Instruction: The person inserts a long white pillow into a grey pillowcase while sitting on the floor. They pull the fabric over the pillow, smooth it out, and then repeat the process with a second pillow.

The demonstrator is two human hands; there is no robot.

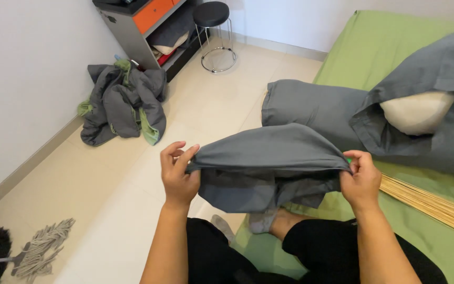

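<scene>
Pale tile floor (106, 210), green bed (384, 47) on the right. Near: left hand (178, 173) & right hand (361, 181) each pinched an edge of a grey pillowcase (269, 163), stretched between them above the knees. Near left, a mop (43, 247). Further right, grey pillows (316, 108) (one half-covered). Far left: crumpled bedding pile (122, 102), shelf unit (143, 26), black stool (212, 26).

Pale cream floor tiles (106, 210) are filling the room, meeting a white wall (22, 79) running along nine o'clock. At twelve o'clock a grey shelf unit (132, 31) with an orange drawer front (152, 13) is standing against the wall, with a black round stool (212, 21) just beside it. A green-sheeted mattress (379, 47) is lying at two o'clock. Soft, even light is falling across the floor.
</scene>
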